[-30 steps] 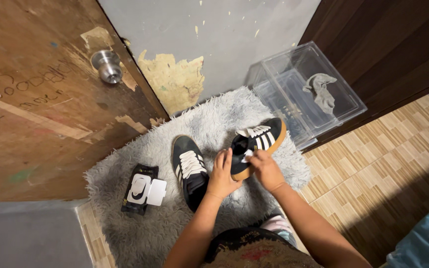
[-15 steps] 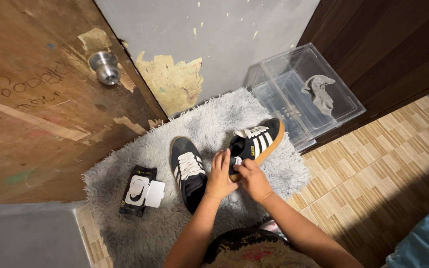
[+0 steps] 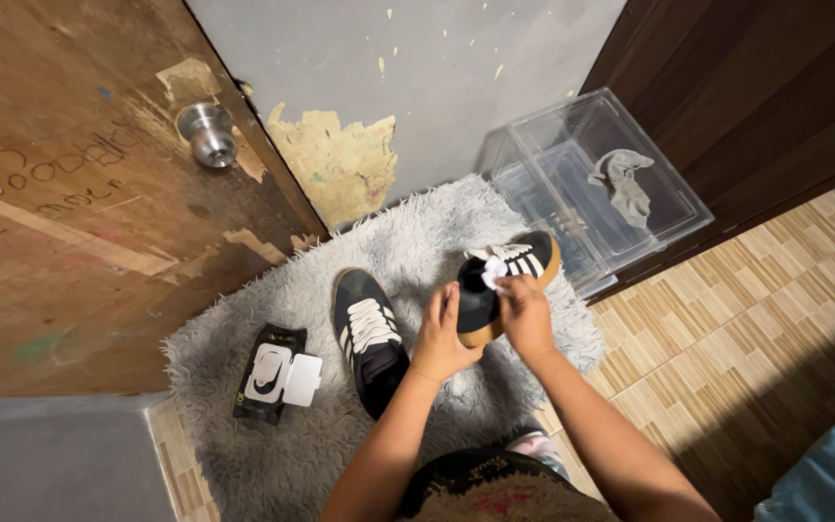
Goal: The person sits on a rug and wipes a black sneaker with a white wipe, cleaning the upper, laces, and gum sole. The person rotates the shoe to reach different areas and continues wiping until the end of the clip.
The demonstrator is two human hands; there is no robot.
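Seen from above, crouched on a shaggy grey rug (image 3: 408,242) laid between a scuffed wooden door (image 3: 69,242) with a round metal knob (image 3: 208,135) and a patch of tan patterned floor tiles (image 3: 756,319). Behind the rug, a grey wall (image 3: 408,58) with peeling paint, and to the right a dark wood panel (image 3: 765,87). Against that panel, a clear plastic box (image 3: 611,184) lying tilted, a crumpled grey cloth (image 3: 622,179) inside it. Held up over the rug's middle, a black sneaker (image 3: 499,285) with white stripes, white laces and a tan sole, toe toward the camera. Left hand (image 3: 439,338) curled around the toe end of the lifted shoe, fingers closed on it from the left side. Right hand (image 3: 524,314) wrapped over the upper, fingers pinched shut on a small white wipe (image 3: 495,271) pressed against the shoe near the laces. Flat on the rug just left of the hands, the matching second sneaker (image 3: 369,333), laces up. Farther left, near the rug's edge, a black pack of wipes (image 3: 272,372) with its white flap open.
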